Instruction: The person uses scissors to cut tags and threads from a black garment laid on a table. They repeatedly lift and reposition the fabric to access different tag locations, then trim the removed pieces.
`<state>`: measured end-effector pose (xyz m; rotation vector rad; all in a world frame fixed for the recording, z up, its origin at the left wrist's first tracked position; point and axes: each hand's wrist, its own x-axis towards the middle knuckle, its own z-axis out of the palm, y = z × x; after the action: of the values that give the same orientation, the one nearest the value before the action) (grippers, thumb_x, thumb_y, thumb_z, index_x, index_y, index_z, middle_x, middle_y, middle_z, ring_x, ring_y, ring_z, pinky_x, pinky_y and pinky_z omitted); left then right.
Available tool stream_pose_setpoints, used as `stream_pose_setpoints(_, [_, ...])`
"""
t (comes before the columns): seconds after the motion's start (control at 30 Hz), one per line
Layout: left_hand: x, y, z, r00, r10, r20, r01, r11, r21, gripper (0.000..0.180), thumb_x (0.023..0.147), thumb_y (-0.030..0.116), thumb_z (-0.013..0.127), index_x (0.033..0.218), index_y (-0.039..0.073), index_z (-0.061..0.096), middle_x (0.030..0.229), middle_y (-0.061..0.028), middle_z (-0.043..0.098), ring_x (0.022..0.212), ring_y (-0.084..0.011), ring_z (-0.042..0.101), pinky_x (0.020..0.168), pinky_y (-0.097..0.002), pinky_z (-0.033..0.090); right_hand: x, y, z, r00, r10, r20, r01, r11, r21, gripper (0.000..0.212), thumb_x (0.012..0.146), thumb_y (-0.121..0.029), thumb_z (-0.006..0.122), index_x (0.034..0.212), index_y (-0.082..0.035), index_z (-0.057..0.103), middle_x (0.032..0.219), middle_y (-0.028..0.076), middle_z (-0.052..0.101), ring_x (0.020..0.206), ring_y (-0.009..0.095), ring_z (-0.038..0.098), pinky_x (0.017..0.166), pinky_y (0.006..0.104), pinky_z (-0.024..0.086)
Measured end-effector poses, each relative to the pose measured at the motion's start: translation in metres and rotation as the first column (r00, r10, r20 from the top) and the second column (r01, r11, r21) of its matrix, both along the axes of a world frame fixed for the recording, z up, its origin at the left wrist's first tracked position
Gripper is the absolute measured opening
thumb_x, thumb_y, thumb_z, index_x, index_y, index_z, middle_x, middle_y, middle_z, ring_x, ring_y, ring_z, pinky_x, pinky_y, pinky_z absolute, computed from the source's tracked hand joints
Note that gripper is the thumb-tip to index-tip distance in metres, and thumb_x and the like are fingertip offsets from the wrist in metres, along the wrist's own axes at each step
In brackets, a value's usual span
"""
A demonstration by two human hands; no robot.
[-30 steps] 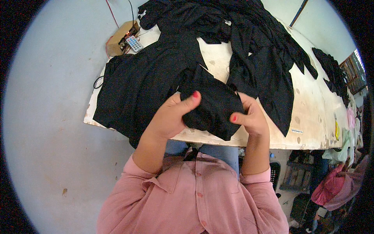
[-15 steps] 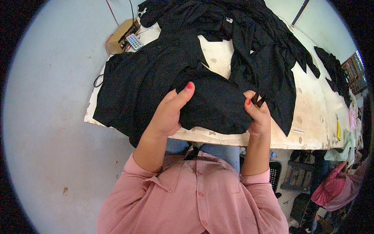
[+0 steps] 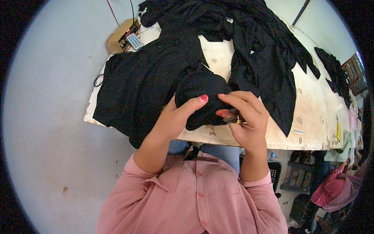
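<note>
I see a pale, stained table carrying black garments: one spread flat at the left, a heap across the far side, more pieces at the right. A remote and small wooden box with wires sit at the far-left corner.

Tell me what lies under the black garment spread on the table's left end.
Under the spread black garment only the pale table shows, at its edges. Whatever else lies beneath is covered. Both hands grip a separate bunched black piece.
</note>
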<state>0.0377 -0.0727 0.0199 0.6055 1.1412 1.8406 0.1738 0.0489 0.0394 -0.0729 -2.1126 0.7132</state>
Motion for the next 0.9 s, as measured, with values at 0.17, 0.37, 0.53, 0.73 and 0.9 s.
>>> stream_pose_setpoints(0.17, [0.006, -0.006, 0.005, 0.966, 0.028, -0.258, -0.019, 0.999, 0.039, 0.026, 0.090, 0.019, 0.063, 0.106, 0.000, 0.064, 0.099, -0.0044, 0.067, 0.088, -0.0113, 0.061, 0.076, -0.0264, 0.050, 0.001, -0.003, 0.001, 0.995, 0.012, 0.098, -0.014, 1.000, 0.024, 0.037, 0.063, 0.008, 0.067, 0.098, -0.004, 0.069, 0.086, 0.011, 0.063, 0.078, 0.020, 0.063, 0.065, 0.0272, 0.048])
stream_pose_setpoints(0.37, [0.005, -0.013, 0.005, 0.918, 0.028, -0.395, -0.054, 0.997, -0.055, 0.024, 0.090, 0.022, 0.063, 0.101, 0.000, 0.066, 0.088, -0.0002, 0.066, 0.077, -0.0080, 0.058, 0.070, -0.0250, 0.048, -0.006, 0.003, -0.009, 0.996, 0.085, 0.017, -0.081, 0.983, -0.162, 0.010, 0.077, 0.001, 0.063, 0.087, -0.002, 0.061, 0.088, 0.009, 0.062, 0.076, 0.017, 0.059, 0.066, 0.0249, 0.045])
stream_pose_setpoints(0.53, [0.010, -0.014, 0.010, 0.947, 0.065, -0.314, -0.086, 0.995, -0.053, 0.024, 0.090, 0.023, 0.063, 0.100, 0.001, 0.067, 0.087, 0.0003, 0.066, 0.077, -0.0078, 0.058, 0.069, -0.0248, 0.047, -0.007, 0.002, -0.020, 0.939, 0.240, -0.247, -0.344, 0.669, -0.659, 0.014, 0.094, -0.019, 0.056, 0.092, -0.005, 0.055, 0.091, 0.007, 0.063, 0.079, 0.014, 0.055, 0.072, 0.0255, 0.044])
stream_pose_setpoints(0.73, [0.003, -0.011, 0.001, 0.939, 0.086, -0.333, -0.114, 0.991, -0.064, 0.031, 0.088, 0.027, 0.065, 0.101, -0.001, 0.065, 0.092, -0.0037, 0.066, 0.083, -0.0109, 0.060, 0.076, -0.0270, 0.048, -0.002, 0.002, -0.017, 0.896, 0.427, -0.127, -0.389, 0.611, -0.690, 0.006, 0.089, -0.008, 0.055, 0.095, -0.006, 0.053, 0.087, 0.011, 0.064, 0.071, 0.018, 0.059, 0.065, 0.0241, 0.046])
stream_pose_setpoints(0.9, [-0.009, -0.016, 0.001, 0.874, 0.379, -0.304, -0.392, 0.920, 0.022, 0.038, 0.084, 0.024, 0.067, 0.106, -0.007, 0.061, 0.104, -0.0125, 0.065, 0.093, -0.0186, 0.063, 0.086, -0.0311, 0.048, 0.009, 0.020, -0.038, 0.909, -0.293, 0.296, 0.305, 0.952, 0.005, 0.029, 0.072, 0.013, 0.047, 0.096, -0.003, 0.053, 0.085, 0.016, 0.063, 0.073, 0.027, 0.065, 0.069, 0.0344, 0.051])
